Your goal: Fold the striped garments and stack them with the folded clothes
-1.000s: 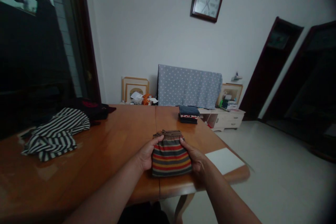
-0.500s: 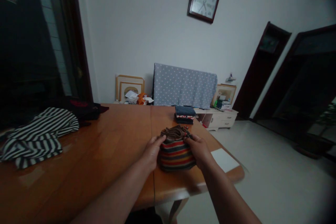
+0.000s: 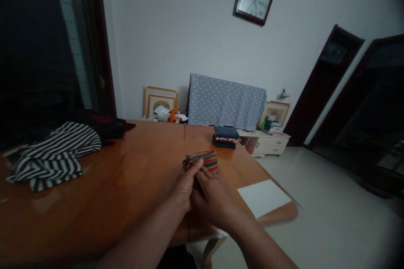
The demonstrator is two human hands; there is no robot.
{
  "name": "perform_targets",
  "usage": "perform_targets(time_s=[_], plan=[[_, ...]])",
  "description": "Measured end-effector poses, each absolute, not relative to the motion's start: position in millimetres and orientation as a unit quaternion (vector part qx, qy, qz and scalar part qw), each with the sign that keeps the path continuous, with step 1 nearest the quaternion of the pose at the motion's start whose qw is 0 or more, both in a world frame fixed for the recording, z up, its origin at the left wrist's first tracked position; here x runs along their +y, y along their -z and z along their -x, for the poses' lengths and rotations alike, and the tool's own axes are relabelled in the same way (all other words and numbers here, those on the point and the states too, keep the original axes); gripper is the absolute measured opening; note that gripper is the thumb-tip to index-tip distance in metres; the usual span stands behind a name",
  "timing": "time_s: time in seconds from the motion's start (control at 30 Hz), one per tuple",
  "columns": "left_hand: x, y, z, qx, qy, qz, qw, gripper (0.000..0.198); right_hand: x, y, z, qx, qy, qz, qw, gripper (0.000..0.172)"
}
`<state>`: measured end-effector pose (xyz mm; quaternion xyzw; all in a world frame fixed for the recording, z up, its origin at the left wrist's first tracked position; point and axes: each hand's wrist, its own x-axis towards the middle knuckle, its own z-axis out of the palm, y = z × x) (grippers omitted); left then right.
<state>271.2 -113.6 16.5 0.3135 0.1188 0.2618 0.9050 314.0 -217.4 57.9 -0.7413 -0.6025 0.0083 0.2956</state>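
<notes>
A small folded bundle of striped cloth (image 3: 211, 162), in red, orange, dark and brown bands, is held over the near right part of the wooden table. My left hand (image 3: 186, 187) grips it from the left, thumb lying over the near side. Against it presses my right hand (image 3: 211, 195), its fingers closed around the bundle's near end and touching my left hand. Most of the cloth's near part is hidden behind both hands. Beyond it sits a stack of folded clothes (image 3: 225, 136), a dark blue piece on top.
On the table (image 3: 142, 155), a black-and-white striped garment (image 3: 59, 155) lies crumpled at the left beside dark clothing (image 3: 104, 125). A white sheet (image 3: 265, 197) lies near the right edge. A white cabinet (image 3: 271, 145) and a dotted cloth cover (image 3: 224, 103) are behind.
The striped bundle has turned and looks smaller. My hands, apart on its two sides before, have come together at its near end. The view has shifted slightly.
</notes>
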Motion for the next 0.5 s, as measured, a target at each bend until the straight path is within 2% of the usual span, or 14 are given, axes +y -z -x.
perform_targets(time_s=[0.07,0.13,0.17,0.23,0.27,0.33,0.43,0.5], plan=[[-103.3,-15.8,-266.7,0.152,-0.228,-0.299,0.914,0.042,-219.0,-55.5,-320.6,-0.633,-0.094,0.681,0.356,0.047],[-94.2,-15.9,-262.0,0.173,-0.184,-0.290,0.923,0.048,-217.9,-48.4,-340.5,-0.599,-0.164,0.632,0.463,0.033],[-90.2,-16.4,-260.3,0.180,-0.165,-0.291,0.925,0.053,-216.7,-43.5,-353.5,-0.544,-0.164,0.627,0.533,0.031],[-83.5,-17.3,-259.6,0.189,-0.131,-0.304,0.924,0.062,-213.9,-32.3,-381.1,-0.412,-0.097,0.660,0.621,0.032],[-80.8,-17.4,-260.9,0.191,-0.117,-0.314,0.923,0.067,-213.0,-26.9,-393.6,-0.354,-0.069,0.673,0.645,0.035],[-76.5,-16.1,-267.1,0.183,-0.088,-0.333,0.921,0.075,-213.1,-17.4,-412.8,-0.299,-0.125,0.654,0.684,0.044],[-72.3,-10.8,-283.3,0.167,-0.049,-0.347,0.922,0.078,-216.5,-6.8,-427.1,-0.296,-0.365,0.551,0.689,0.049],[-69.9,-6.0,-297.1,0.167,-0.021,-0.344,0.924,0.077,-219.0,-0.7,-433.6,-0.282,-0.468,0.497,0.674,0.046]])
